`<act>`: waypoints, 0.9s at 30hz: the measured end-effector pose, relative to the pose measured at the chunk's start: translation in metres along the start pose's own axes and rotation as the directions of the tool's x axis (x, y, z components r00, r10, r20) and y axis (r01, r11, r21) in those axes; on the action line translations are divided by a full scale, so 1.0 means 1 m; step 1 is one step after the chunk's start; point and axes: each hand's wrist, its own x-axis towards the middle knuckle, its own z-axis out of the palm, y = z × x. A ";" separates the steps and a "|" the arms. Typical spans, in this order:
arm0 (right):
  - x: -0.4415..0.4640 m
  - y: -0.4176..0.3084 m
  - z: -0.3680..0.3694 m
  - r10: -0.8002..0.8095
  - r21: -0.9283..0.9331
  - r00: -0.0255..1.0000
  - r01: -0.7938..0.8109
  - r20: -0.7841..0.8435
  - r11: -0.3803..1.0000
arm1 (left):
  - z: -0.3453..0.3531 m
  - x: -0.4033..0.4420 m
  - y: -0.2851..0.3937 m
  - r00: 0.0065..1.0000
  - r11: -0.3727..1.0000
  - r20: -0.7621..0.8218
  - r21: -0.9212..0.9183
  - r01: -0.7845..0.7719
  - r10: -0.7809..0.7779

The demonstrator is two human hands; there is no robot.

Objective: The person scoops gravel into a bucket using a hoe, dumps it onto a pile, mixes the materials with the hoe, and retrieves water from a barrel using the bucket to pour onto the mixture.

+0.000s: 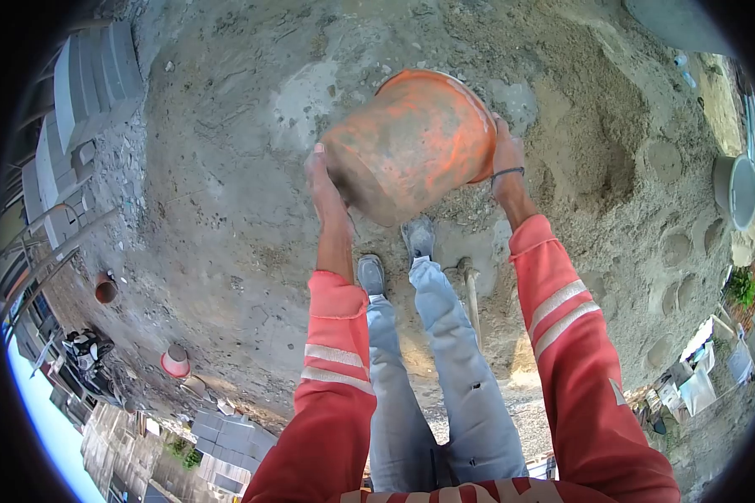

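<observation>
An orange bucket [415, 138], smeared with grey cement, is held sideways in front of me above the ground. Its rim faces right and its base faces left. My left hand [325, 186] presses against the base end, with the fingertips partly hidden behind it. My right hand [507, 159], with a dark band at the wrist, grips the rim on the right. What is inside the bucket cannot be seen. Beneath it lies sandy, cement-stained ground [226, 168].
A wooden-handled tool [472, 302] lies beside my right leg. Sand with a hollow [604, 159] is at the right, near a grey tub [736, 193]. Concrete blocks [96, 80] are stacked at far left. Smaller buckets stand lower left, including a reddish one [175, 362].
</observation>
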 end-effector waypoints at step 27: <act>-0.288 0.154 0.173 -0.092 -0.517 0.716 0.580 0.692 0.630 | -0.229 -0.065 -0.087 0.974 0.963 0.183 -0.206 0.172 -0.135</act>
